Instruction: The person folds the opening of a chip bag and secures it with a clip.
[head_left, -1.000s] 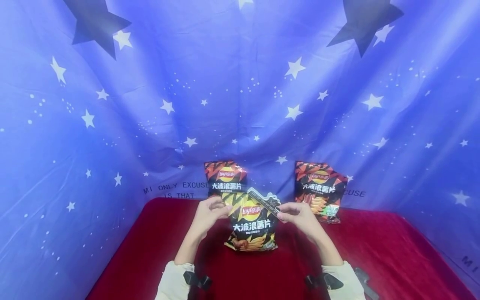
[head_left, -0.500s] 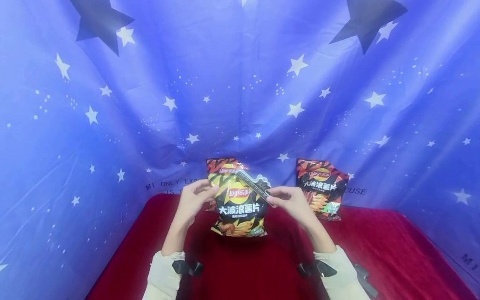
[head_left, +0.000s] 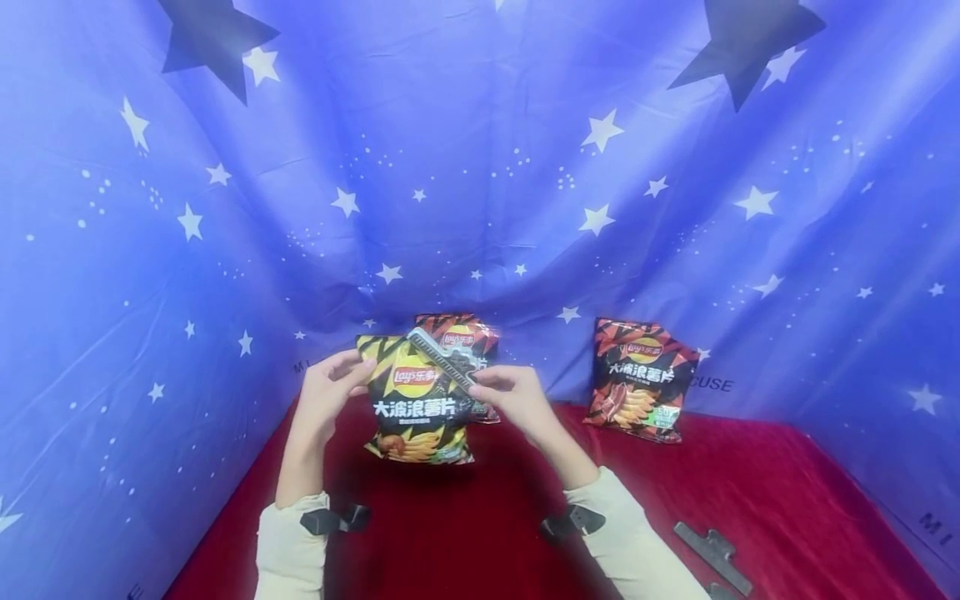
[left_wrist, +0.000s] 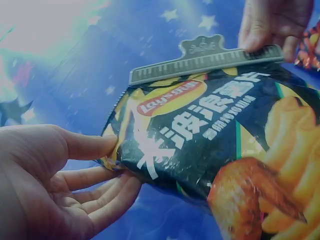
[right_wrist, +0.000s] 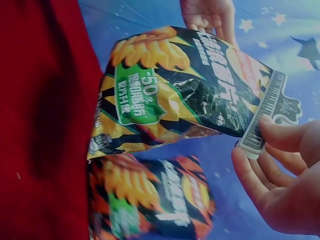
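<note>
My left hand [head_left: 326,396] pinches the left side of a yellow-and-black Lay's chip bag [head_left: 408,404] between thumb and fingers. Across the bag's upper right corner lies a long grey bag clip [head_left: 438,357], slanted, with a ruler-like striped bar. The clip [left_wrist: 200,62] runs along the bag's edge in the left wrist view. Its lower end is held by my right hand [right_wrist: 295,175], thumb on the front face and fingers behind. The bag is upright, front toward me, its lower edge over the red cloth.
Partly hidden behind the held bag stands a red-and-black chip bag [head_left: 457,323]. Another red-and-black chip bag [head_left: 637,379] stands at the back right by the blue star curtain [head_left: 480,167]. A dark clip [head_left: 712,554] lies on the red cloth [head_left: 795,500] near the right sleeve.
Both hands have carried the chip bag and its clip upward, then left. The red-and-black bag behind now shows on the other side. More of the clip on the cloth is visible.
</note>
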